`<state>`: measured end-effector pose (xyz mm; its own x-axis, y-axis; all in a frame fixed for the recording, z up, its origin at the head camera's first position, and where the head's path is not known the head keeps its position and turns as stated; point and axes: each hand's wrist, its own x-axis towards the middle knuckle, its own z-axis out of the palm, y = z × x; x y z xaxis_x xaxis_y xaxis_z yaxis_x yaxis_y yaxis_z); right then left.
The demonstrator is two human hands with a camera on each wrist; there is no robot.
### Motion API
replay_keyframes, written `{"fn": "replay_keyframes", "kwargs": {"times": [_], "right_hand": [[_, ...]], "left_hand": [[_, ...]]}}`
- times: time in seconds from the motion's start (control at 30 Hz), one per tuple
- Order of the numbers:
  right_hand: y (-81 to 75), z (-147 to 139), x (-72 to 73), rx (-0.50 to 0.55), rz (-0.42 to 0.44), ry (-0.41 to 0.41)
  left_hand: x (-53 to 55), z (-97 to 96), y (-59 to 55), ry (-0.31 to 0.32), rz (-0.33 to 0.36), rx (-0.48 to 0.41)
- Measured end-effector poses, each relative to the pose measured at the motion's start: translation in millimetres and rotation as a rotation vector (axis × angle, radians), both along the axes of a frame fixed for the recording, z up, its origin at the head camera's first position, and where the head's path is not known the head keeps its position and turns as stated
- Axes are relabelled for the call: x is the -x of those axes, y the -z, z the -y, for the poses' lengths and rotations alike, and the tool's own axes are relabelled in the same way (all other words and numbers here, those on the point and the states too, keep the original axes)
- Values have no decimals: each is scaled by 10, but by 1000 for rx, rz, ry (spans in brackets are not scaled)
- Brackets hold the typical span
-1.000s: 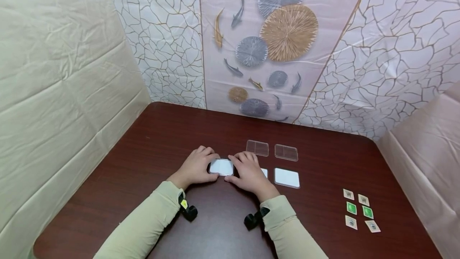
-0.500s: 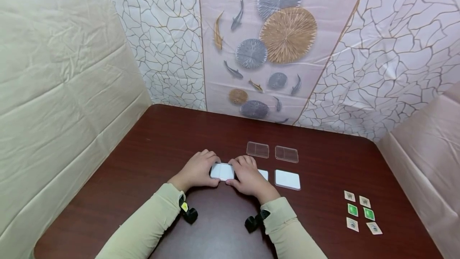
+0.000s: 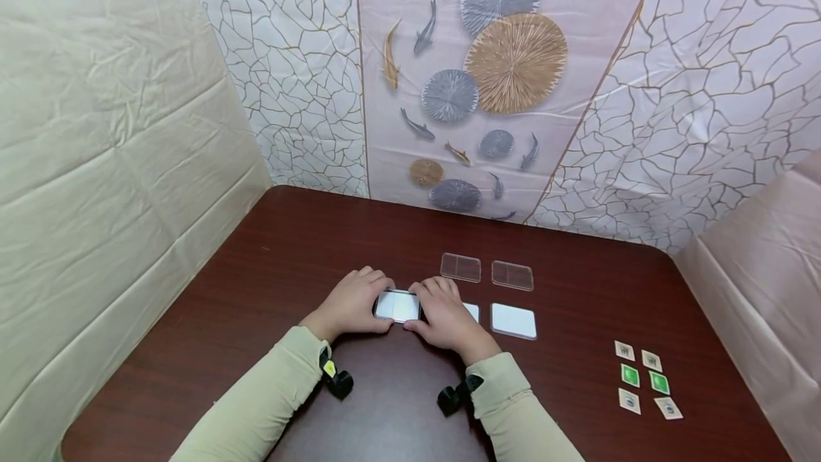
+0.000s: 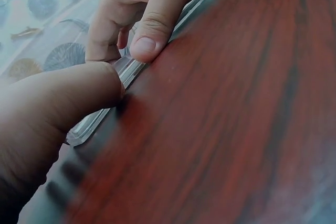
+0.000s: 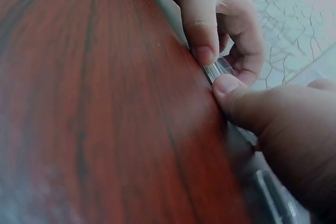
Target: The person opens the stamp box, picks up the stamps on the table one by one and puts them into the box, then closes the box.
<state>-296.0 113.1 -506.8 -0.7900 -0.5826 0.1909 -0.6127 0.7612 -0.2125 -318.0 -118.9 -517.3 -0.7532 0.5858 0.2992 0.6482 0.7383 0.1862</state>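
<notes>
A flat clear plastic case [image 3: 398, 306] with a white inside lies between both hands at the middle of the table. Its left end is held by my left hand [image 3: 351, 303], with the thumb at the near edge and fingers at the far edge. At the other end, my right hand [image 3: 442, 314] grips it the same way. Both thumbs press on the clear case edge [image 4: 89, 126] in the left wrist view, and the right wrist view shows the layered rim [image 5: 215, 71] between the thumb tips. A line crosses the case top left of its middle.
Two clear plastic lids [image 3: 460, 267] [image 3: 512, 275] lie behind. A white case [image 3: 513, 321] lies to the right, another white case [image 3: 473, 311] partly behind my right hand. Several small picture cards [image 3: 630, 375] lie at the table's right. Fabric walls enclose the table [image 3: 308, 234].
The case top was plain white; a line now shows across it. Both hands keep their hold, almost still. The head view has tilted slightly, shifting everything a little down.
</notes>
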Motion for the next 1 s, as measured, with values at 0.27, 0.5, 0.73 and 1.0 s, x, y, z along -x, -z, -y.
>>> {"fn": "replay_keyframes", "kwargs": {"times": [0.27, 0.5, 0.73, 1.0], "right_hand": [[14, -36, 3, 33, -33, -20], [17, -90, 31, 56, -32, -41], [-30, -125, 117, 44, 1, -32], [-154, -178, 213, 41, 42, -34]], "left_hand": [[2, 55, 16, 4, 14, -32], [21, 121, 28, -9, 45, -40], [16, 150, 54, -21, 88, -84], [30, 161, 97, -28, 158, -162]]}}
